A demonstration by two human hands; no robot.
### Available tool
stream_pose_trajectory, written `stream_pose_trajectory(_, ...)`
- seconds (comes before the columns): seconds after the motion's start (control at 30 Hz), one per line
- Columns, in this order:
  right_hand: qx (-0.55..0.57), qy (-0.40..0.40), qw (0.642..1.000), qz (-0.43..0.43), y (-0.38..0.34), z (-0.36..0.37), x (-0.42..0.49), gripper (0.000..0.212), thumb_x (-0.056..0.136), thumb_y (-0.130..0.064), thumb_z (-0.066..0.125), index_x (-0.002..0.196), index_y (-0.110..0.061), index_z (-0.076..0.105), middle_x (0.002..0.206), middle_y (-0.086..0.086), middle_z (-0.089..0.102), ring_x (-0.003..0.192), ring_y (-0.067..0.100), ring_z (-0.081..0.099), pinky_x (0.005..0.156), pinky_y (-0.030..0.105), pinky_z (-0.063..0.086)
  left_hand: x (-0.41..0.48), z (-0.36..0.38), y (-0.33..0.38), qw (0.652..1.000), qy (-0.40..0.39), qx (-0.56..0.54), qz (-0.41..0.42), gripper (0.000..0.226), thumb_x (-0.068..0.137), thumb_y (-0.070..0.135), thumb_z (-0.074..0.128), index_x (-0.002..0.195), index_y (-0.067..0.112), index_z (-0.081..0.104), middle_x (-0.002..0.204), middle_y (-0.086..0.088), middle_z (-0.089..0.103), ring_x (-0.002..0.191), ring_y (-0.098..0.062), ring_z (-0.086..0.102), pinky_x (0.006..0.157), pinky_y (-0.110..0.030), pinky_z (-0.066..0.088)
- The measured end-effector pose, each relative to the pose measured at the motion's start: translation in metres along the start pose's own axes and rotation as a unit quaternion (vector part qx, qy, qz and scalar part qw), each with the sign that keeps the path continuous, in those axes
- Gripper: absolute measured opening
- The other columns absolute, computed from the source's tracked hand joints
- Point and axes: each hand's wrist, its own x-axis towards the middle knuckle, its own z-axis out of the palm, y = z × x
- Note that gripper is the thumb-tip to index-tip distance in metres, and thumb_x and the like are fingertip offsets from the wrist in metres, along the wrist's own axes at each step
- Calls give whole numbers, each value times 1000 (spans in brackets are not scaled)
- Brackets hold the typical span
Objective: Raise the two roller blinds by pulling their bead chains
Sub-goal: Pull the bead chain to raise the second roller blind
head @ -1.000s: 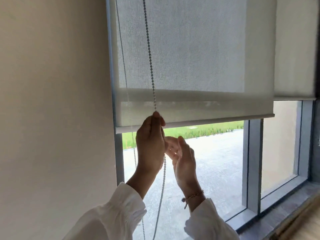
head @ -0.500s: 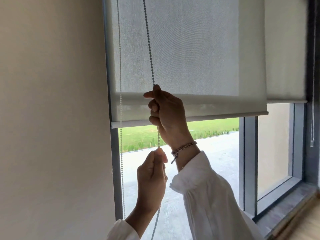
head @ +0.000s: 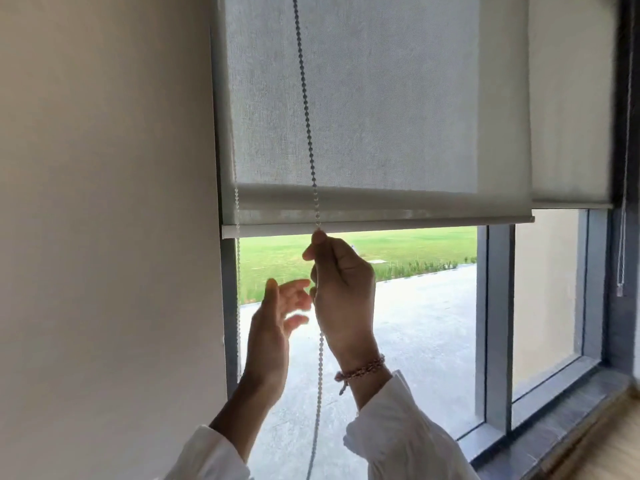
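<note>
Right hand pinches the bead chain just under the near blind's bottom bar; left hand open beside it.

The right hand (head: 341, 289) is closed around the front strand of the bead chain (head: 306, 109), thumb and forefinger pinching it just below the bottom bar (head: 381, 225) of the left roller blind (head: 363, 98), with the chain hanging on below the fist. The left hand (head: 277, 317) is just left of it, fingers spread and blurred, holding nothing. The chain's rear strand (head: 237, 271) hangs along the window frame (head: 228, 306). The right roller blind (head: 568, 116) sits farther right, with its own chain (head: 623, 220) hanging at the far right edge.
</note>
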Motion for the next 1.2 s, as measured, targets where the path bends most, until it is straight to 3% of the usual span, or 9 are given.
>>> stream_pose_trajectory(0.1, -10, 6, 999, -30, -1, 4, -5, 30, 87, -31, 48, 64, -16, 59, 46, -11, 50, 43, 3, 40, 45, 27, 34, 19, 13, 41, 998, -44, -14, 33, 38, 92, 40, 32, 90, 22, 65, 81, 10, 71, 82, -2, 64, 72, -14, 49)
stream_pose_trajectory(0.27, -5, 8, 999, -46, -2, 8, -14, 35, 89, -34, 48, 56, -21, 48, 40, -6, 38, 40, 11, 27, 39, 34, 23, 35, 30, 88, 988, -137, -68, 37, 39, 95, 35, 31, 107, 12, 59, 83, 3, 72, 78, -13, 68, 69, -23, 54)
stream_pose_trajectory(0.37, -3, 13, 999, -36, 4, 5, -19, 38, 86, -41, 46, 60, -15, 50, 40, -8, 35, 41, 17, 26, 38, 37, 26, 40, 34, 101, 980, -158, -117, 8, 34, 95, 33, 35, 103, 12, 60, 76, 4, 73, 72, -11, 68, 65, -23, 55)
stream_pose_trajectory(0.43, 1, 18, 999, -31, 6, 3, -23, 32, 86, -43, 46, 62, -24, 55, 39, -11, 40, 39, 14, 27, 40, 34, 26, 44, 35, 111, 977, -159, -144, 2, 31, 95, 30, 36, 100, 11, 60, 73, 4, 70, 66, -10, 65, 60, -21, 53)
stream_pose_trajectory(0.57, -15, 23, 998, -49, 5, 3, -30, 28, 86, -40, 46, 63, -26, 55, 41, -11, 40, 39, 14, 29, 38, 33, 26, 48, 40, 119, 978, -142, -155, -14, 29, 97, 26, 36, 88, 12, 60, 51, 9, 43, 41, -3, 34, 35, -13, 27)
stream_pose_trajectory(0.67, -36, 26, 996, -72, 4, 5, -32, 29, 88, -37, 46, 65, -22, 56, 42, -14, 44, 39, 11, 31, 39, 26, 25, 47, 44, 119, 979, -124, -162, -15, 33, 97, 26, 34, 71, 16, 53, 41, 10, 29, 33, -4, 20, 28, -12, 15)
stream_pose_trajectory(0.87, -53, 37, 993, -103, 2, 1, -31, 34, 89, -31, 45, 64, -11, 57, 44, -13, 38, 39, 20, 33, 39, 30, 26, 45, 52, 119, 983, -100, -153, -6, 38, 97, 27, 34, 61, 19, 46, 36, 11, 23, 30, -3, 15, 27, -14, 11)
stream_pose_trajectory(1.03, -55, 34, 992, -108, 6, 0, -34, 33, 89, -30, 46, 65, -11, 57, 43, -17, 37, 40, 6, 30, 41, 18, 24, 41, 52, 116, 986, -80, -144, 11, 39, 97, 26, 34, 59, 20, 43, 35, 10, 23, 30, -3, 14, 28, -15, 10)
stream_pose_trajectory(1.2, -69, 26, 993, -88, 22, -5, -49, 33, 89, -32, 45, 64, -12, 55, 44, -14, 36, 41, 8, 30, 42, 16, 24, 33, 45, 95, 990, -70, -122, 17, 39, 96, 27, 34, 58, 21, 41, 35, 11, 23, 30, -2, 13, 30, -12, 9)
